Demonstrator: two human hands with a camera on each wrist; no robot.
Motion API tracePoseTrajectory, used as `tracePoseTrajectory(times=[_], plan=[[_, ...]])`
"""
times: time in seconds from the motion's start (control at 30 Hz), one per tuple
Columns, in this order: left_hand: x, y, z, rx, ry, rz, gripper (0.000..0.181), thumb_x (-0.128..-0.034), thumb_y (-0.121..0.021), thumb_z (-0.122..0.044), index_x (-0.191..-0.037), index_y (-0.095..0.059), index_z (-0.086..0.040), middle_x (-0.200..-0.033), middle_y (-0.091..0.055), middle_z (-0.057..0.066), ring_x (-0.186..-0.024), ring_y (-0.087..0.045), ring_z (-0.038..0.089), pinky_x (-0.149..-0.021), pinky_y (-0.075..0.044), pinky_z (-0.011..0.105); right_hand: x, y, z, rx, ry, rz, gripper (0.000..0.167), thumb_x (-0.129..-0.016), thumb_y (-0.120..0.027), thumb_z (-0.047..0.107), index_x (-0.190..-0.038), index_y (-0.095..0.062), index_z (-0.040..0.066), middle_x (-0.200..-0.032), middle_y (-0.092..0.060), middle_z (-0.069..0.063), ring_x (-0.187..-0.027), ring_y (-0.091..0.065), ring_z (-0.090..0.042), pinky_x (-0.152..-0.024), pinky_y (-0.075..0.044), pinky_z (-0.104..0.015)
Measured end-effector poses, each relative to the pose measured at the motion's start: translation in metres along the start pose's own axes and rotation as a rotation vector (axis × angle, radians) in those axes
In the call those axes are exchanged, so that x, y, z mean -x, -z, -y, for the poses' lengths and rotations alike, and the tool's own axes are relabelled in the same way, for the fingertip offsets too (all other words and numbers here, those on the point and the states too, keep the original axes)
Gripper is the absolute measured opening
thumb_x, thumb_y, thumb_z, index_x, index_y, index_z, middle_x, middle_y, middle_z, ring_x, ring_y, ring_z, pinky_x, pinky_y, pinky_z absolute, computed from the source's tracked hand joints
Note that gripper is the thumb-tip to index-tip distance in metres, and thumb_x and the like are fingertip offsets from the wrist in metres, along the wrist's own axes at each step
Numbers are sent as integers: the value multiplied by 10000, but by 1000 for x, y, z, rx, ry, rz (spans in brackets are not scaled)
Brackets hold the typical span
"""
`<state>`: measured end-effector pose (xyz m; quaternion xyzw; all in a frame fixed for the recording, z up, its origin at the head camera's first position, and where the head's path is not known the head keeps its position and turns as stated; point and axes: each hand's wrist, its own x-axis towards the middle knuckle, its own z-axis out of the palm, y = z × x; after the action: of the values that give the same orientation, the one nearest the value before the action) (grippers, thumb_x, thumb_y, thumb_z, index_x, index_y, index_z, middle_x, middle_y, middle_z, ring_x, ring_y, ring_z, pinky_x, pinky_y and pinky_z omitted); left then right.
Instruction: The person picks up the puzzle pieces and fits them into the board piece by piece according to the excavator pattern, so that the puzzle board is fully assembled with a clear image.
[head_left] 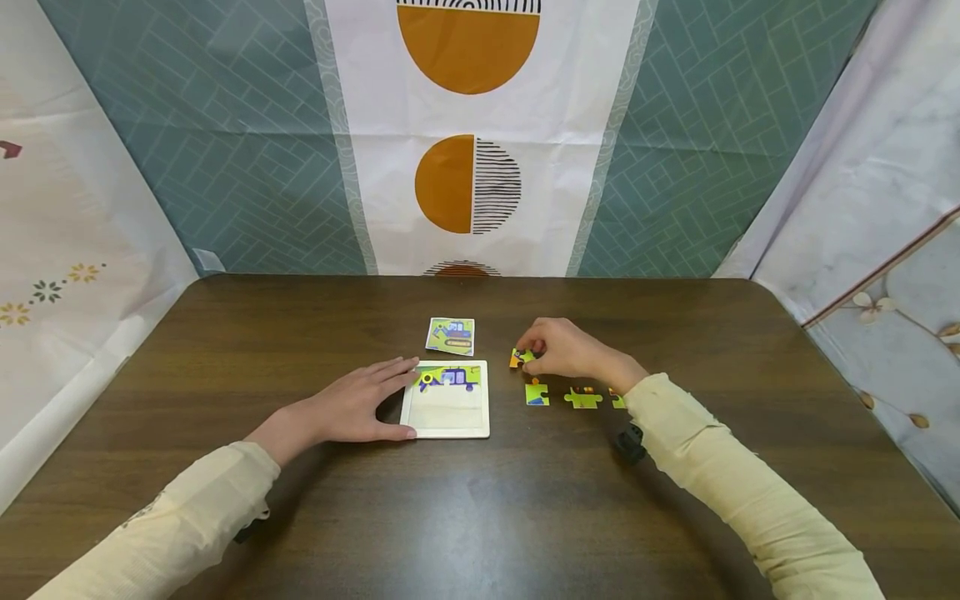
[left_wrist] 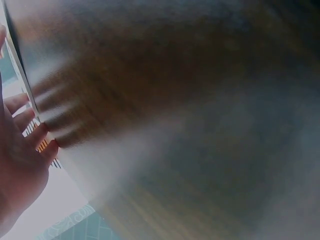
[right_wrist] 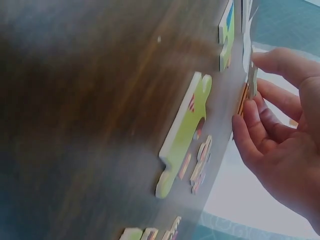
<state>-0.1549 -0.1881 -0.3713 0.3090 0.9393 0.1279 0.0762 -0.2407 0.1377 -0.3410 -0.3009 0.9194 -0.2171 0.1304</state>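
Observation:
A square white puzzle tray lies on the table, with pieces of a blue and green vehicle picture fitted along its top. My left hand rests at the tray's left side, thumb and fingers spread and touching its edge. Between thumb and fingers, my right hand pinches a green and orange puzzle piece to the right of the tray. The right wrist view shows that puzzle piece edge-on at the fingertips. In the left wrist view, only part of my left hand shows at the edge.
Loose puzzle pieces lie below my right hand: one green and blue puzzle piece, a green puzzle piece, and another puzzle piece partly behind the sleeve. A picture card lies just beyond the tray on the brown table.

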Motion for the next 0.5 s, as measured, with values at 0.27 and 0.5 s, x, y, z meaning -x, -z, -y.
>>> tracePoseTrajectory(times=[0.27,0.5], plan=[[0,0,0,0,6,6,906,-825,-599,-668,-1470,-410,-60,-1564,-276,96,-1413,-264,328,-1066,-291,566,-1,-5,6,-7,7,3,303,-828,-738,132,-1111,-713,27,-989,-600,-45,-866,-535,-203,-787,-503,-299],[-1,0,0,3,13,7,902,-825,-609,-658,-1471,-409,-60,-1562,-278,101,-1414,-260,329,-1070,-287,561,-3,-8,8,-19,56,-9,287,-822,-738,128,-1087,-718,19,-949,-590,-43,-827,-533,-189,-742,-492,-286]])
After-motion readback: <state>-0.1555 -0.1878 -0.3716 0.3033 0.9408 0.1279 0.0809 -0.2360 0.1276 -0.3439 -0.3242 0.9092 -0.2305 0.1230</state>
